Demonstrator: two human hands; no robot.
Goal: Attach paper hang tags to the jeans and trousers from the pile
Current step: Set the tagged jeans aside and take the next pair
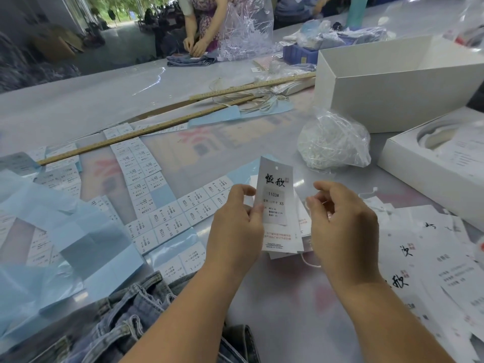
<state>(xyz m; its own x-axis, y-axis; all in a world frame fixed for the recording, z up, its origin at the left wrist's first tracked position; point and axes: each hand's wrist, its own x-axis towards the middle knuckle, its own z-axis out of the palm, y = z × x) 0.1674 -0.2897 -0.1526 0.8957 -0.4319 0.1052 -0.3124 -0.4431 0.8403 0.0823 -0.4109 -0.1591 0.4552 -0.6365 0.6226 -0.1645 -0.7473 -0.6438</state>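
A: Status of hands?

B: Left hand [237, 226] pinching a small stack of hang tags [275, 205], thumb across the front tag near its left edge, fingers behind. Right hand [340, 221] just beside the stack, fingers curled, apparently pinching a thin white string [309, 262]; exact grip on the string hard to confirm. Hands close together, not touching

A: Location of task items?

B: Tag stack held upright above the counter [275, 297], punched hole at the top. Jeans [125, 328] bunched at the near edge of the counter, below the left forearm, well apart from the tags. More tags [424, 260] spread flat to the right. Clear bag of strings [332, 142] farther back, near the white box [392, 82]

A: Probable step?

B: Threading the string through the tag hole, ahead of fastening to the jeans

A: Failure risks?

B: Several tags held together: string likely to catch more than one hole, or a rear tag likely to slip out under a loose pinch. Hole small and close to the top edge: hard pull apt to tear the paper. Limp string end prone to missing the hole. Size label reads XS: mismatch with the garment possible if unchecked
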